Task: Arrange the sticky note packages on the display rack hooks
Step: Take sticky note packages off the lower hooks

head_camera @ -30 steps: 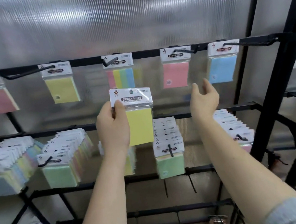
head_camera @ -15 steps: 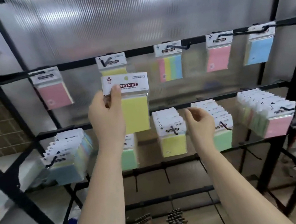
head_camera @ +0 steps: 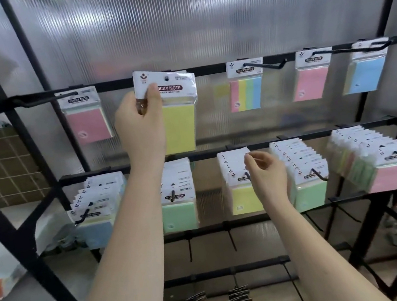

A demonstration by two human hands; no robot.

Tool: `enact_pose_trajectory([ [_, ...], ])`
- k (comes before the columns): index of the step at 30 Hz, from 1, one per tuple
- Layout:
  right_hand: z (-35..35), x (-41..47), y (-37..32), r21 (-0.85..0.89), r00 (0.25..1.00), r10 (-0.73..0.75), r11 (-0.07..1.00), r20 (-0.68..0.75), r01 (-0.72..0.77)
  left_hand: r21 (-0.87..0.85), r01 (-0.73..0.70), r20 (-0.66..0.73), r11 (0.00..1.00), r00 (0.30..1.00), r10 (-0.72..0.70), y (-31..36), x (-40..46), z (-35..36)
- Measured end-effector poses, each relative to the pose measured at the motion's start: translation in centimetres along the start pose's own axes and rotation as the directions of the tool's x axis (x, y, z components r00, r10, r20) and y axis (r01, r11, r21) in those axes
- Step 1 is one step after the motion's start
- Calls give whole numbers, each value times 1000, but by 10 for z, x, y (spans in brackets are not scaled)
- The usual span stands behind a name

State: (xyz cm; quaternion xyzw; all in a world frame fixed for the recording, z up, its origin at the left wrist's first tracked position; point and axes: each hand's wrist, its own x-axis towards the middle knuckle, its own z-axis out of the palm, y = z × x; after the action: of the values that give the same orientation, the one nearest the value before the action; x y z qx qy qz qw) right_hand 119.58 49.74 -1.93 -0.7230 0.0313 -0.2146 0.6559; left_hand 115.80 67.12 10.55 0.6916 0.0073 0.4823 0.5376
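Note:
My left hand (head_camera: 140, 123) grips a yellow sticky note package (head_camera: 180, 124) by its white header, holding it up at the top rail of the black display rack (head_camera: 205, 68), where its hang hole sits at rail height. Whether a hook passes through the hole is hidden. My right hand (head_camera: 267, 178) is lower, fingers curled in front of a stack of yellow packages (head_camera: 238, 185) on a middle-row hook, fingertips at the stack's headers. Whether it pinches one cannot be told.
On the top rail hang single pink (head_camera: 86, 115), multicolour (head_camera: 246, 86), pink (head_camera: 312, 76) and blue (head_camera: 366, 68) packages. The middle row holds full stacks: blue (head_camera: 96, 212), green (head_camera: 178, 202), green (head_camera: 307, 178), pink (head_camera: 377, 162). Empty hooks and clips sit lower down.
My left hand lifted the yellow package up to the top rail. My right hand dropped from the top row to the yellow stack on the middle row. The view swung left.

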Motion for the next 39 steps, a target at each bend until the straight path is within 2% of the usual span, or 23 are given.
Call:
enact_pose_trajectory([
  [3,2,5,2,-5,1000,-17,1000,5,17,-4,-6,7,1000,1000,6,-4,2,4],
  [10,8,17,7,-29,998,-45,999,40,46,-37,-11,-71,999,997,9,-14,5,9],
  [15,11,25,11,-57,997,-48,997,57,51,-9,15,-41,1000,999,-15,-29,11,18],
  [18,13,29,15,-90,997,-47,995,68,53,17,60,-9,998,998,-60,-40,22,27],
  [25,16,47,20,-160,994,-57,984,92,72,18,279,-22,960,960,-278,-67,62,62],
  [31,16,66,25,-235,985,-92,964,145,125,71,268,-73,961,962,-263,-83,82,83],
  [35,15,75,25,-258,978,-106,954,178,151,86,324,-113,942,943,-314,-89,88,88],
  [39,12,76,25,-252,982,-103,958,159,141,150,312,-144,938,946,-291,-93,89,91],
])
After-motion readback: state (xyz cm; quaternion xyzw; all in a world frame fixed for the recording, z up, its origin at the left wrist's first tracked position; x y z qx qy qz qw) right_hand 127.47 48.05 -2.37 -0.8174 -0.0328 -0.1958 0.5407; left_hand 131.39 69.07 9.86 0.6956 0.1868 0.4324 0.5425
